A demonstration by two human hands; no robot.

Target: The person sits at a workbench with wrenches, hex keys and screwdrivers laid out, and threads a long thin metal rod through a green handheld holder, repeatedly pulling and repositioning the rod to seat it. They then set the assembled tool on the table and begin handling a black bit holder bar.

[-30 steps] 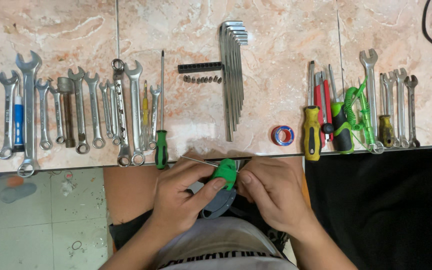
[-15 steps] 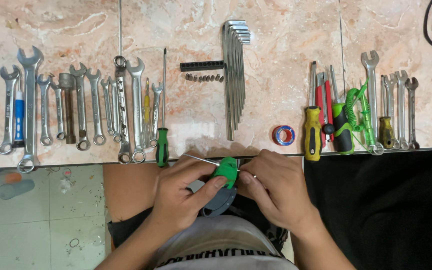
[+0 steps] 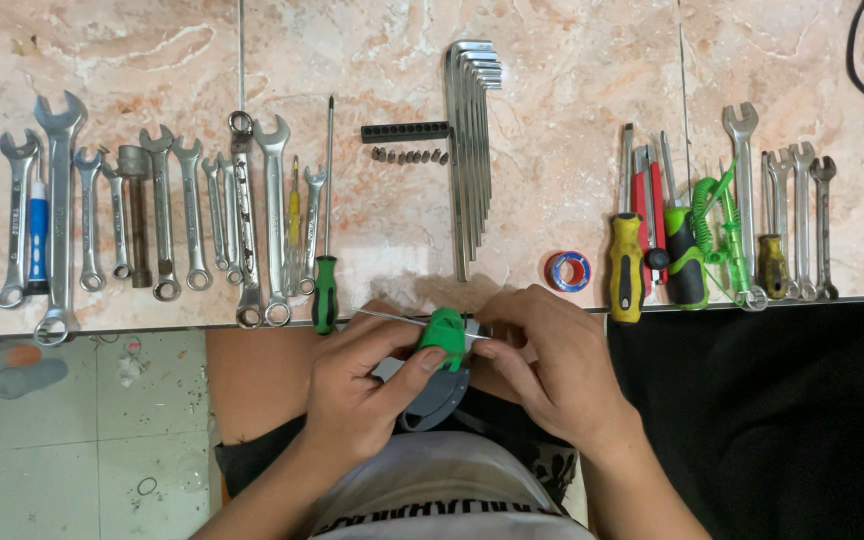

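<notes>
My left hand [image 3: 362, 385] and my right hand [image 3: 547, 365] meet in front of my lap, just below the edge of the marble counter [image 3: 572, 90]. Between them they hold a small green and grey tool [image 3: 444, 340]. My left thumb presses on its green part and my right fingers pinch its right side. A thin metal rod or wire [image 3: 382, 316] sticks out from it to the left. Its grey lower part [image 3: 432, 398] hangs under my hands.
On the counter lie a row of several wrenches [image 3: 162, 210] at left, a green-handled screwdriver [image 3: 325, 280], a bit holder with loose bits [image 3: 405, 132], hex keys [image 3: 472, 140], a roll of tape [image 3: 567, 270], and screwdrivers and more wrenches [image 3: 752, 200] at right. Tiled floor shows lower left.
My hands have stayed together on the green tool, with only a small shift of the fingers. The tools on the counter have not moved.
</notes>
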